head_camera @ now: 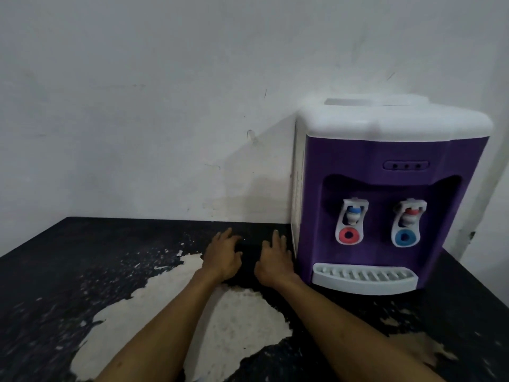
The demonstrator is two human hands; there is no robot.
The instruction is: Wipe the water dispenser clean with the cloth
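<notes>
A dark cloth [248, 260] lay between the 2 hands, hard to tell from the black table [55, 271]. The left hand [223, 257] and right hand [272, 260] rested flat on it, fingers spread, gripping nothing. The water dispenser [385, 194] stood at the table's back right corner against the wall [165, 106], just beside the right hand. Worn pale patches [234, 321] lay partly under the forearms.

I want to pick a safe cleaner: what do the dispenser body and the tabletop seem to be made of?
Water dispenser: looks like moulded plastic, smooth white top and matte purple front with rounded edges. Tabletop: apparently a black painted or laminated coating, flaking away to bare pale patches; the base material is unclear.
</notes>
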